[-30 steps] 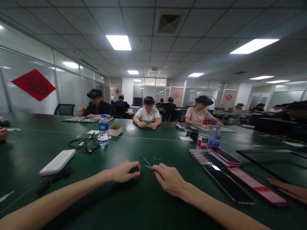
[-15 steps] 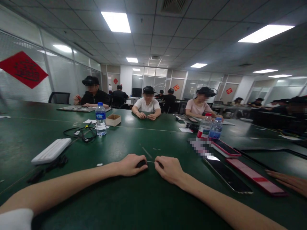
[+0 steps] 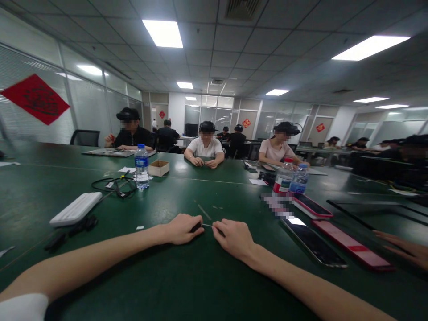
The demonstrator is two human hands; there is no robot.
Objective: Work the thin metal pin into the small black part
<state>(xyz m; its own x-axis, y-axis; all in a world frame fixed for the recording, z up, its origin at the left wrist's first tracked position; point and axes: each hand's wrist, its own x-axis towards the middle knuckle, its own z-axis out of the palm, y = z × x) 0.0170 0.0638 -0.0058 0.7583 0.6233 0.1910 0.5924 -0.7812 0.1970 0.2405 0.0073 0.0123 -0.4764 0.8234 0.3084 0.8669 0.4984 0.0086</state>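
My left hand (image 3: 184, 228) rests low over the green table (image 3: 187, 276), thumb and fingers closed in a pinch. Opposite it, my right hand (image 3: 232, 236) is pinched too, a small gap apart. A thin pale strand (image 3: 207, 225) spans that gap, with one end in each hand. Whether it is a thread, a wire or a thin stick cannot be made out. The fingers hide both its ends. A dark patch shows between my left thumb and fingers, too dim to identify.
To the left lie a white power-strip-like block (image 3: 76, 208), black cables (image 3: 115, 185), a water bottle (image 3: 141, 167) and a small open box (image 3: 158, 168). On the right are phones (image 3: 314, 243), two bottles (image 3: 283, 177) and another person's hand (image 3: 403, 247). Several people sit beyond.
My right hand has shifted slightly left relative to the table. Both hands stay pinched with the strand between them. The view has moved a little.
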